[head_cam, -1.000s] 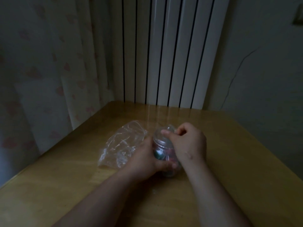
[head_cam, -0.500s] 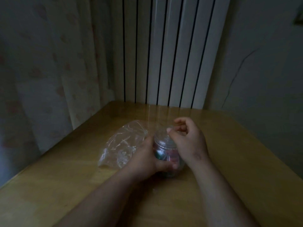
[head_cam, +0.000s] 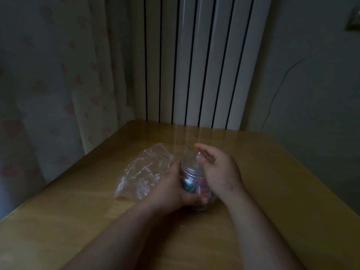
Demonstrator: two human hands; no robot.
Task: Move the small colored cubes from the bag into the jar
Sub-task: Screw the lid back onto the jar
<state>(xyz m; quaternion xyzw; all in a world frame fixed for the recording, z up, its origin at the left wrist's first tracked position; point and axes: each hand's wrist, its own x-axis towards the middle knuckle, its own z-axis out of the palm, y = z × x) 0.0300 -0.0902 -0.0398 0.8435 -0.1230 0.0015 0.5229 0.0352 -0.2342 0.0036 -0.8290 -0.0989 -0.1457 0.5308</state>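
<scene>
— Change over the last half second: the right hand (head_cam: pixel 220 172) has uncurled. The pinch above the lid (head_cam: pixel 190 162) is gone and the forefinger now reaches out past the lid's far edge.

— Does it hold anything?

— No firm grip that I can see. The fingers are loose and spread, and the thumb tip rests on the clear lid. Nothing is closed round it.

— And the left hand (head_cam: pixel 169 190)?

— It is wrapped round the body of the jar (head_cam: pixel 191 184) from the left, with the thumb across the near side. The jar stands upright on the wooden table (head_cam: pixel 272 182).

— The cubes (head_cam: pixel 202 189)?

— Inside the jar, showing teal and pink through the glass between the two hands. The light is too dim to count them.

— The bag (head_cam: pixel 144 170)?

— It is clear plastic and crumpled, lying on the table just left of the jar, with its near edge against the back of the left hand. A white radiator (head_cam: pixel 194 65) stands behind and a patterned curtain (head_cam: pixel 48 84) hangs to the left.
</scene>
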